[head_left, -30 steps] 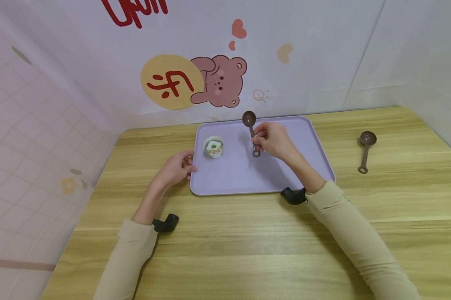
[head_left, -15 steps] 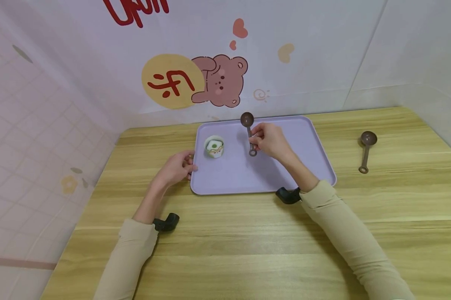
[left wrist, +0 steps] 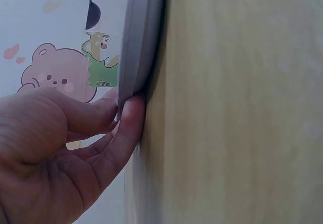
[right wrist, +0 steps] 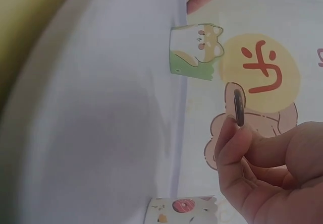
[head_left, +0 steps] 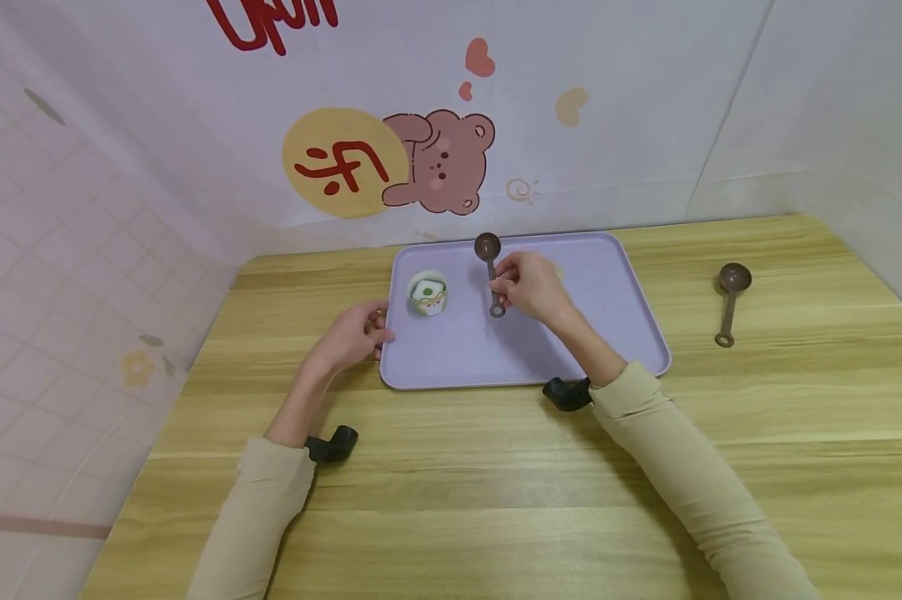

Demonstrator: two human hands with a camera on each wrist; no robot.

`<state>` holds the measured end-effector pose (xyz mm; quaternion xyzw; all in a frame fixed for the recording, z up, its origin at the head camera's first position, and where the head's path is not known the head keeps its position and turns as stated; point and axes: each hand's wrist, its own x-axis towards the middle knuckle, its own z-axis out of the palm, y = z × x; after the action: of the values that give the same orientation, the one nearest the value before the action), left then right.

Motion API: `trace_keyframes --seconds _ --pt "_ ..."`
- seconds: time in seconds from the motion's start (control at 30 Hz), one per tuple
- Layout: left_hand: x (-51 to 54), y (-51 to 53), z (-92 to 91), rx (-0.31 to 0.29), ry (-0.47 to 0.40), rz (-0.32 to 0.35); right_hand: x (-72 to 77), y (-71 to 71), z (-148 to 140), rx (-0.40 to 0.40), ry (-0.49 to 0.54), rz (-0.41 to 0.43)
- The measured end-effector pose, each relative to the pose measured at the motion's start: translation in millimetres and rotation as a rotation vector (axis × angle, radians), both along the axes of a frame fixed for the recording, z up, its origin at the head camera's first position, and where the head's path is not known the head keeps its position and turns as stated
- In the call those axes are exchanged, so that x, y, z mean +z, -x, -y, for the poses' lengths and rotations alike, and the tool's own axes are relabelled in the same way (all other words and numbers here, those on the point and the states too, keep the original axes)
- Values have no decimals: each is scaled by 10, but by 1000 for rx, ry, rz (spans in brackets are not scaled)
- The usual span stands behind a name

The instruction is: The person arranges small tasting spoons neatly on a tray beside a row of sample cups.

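Tray presents as smooth, matt plastic; held spoon and loose spoon appear to be smooth, lightly glossy plastic; cup resembles smooth printed paper; tabletop shows wood grain, soft sheen; right sleeve is matt, creased cloth.

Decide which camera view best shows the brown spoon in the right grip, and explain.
The head view: there, the spoon shows its bowl, ringed end and much of its handle. The left wrist view catches only the bowl in dark profile and some handle, at the top. The right wrist view shows just a short dark piece.
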<state>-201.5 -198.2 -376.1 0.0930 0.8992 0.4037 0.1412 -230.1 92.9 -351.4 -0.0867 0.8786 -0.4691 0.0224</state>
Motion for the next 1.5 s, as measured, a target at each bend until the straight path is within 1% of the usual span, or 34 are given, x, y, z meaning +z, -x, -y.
trace_keyframes --seconds 0.23,0.43,0.53,0.77,1.03,1.23,1.5 --pt "18 -5 -4 -1 1 3 -70 -8 47 5 7 41" --pt "6 -1 2 0 -4 5 -103 -21 67 0 -10 42" --pt "5 0 0 1 -4 5 -119 -17 73 -7 -8 55" --pt "5 3 1 -3 2 -5 -176 -1 85 -13 -57 75" --pt "15 -9 2 -3 3 -2 -180 -32 106 -7 -78 80" --pt "14 -5 8 -5 -1 -3 -196 -23 126 -2 -83 74" --pt "8 -7 7 -9 -3 6 -236 -2 153 19 -89 103"
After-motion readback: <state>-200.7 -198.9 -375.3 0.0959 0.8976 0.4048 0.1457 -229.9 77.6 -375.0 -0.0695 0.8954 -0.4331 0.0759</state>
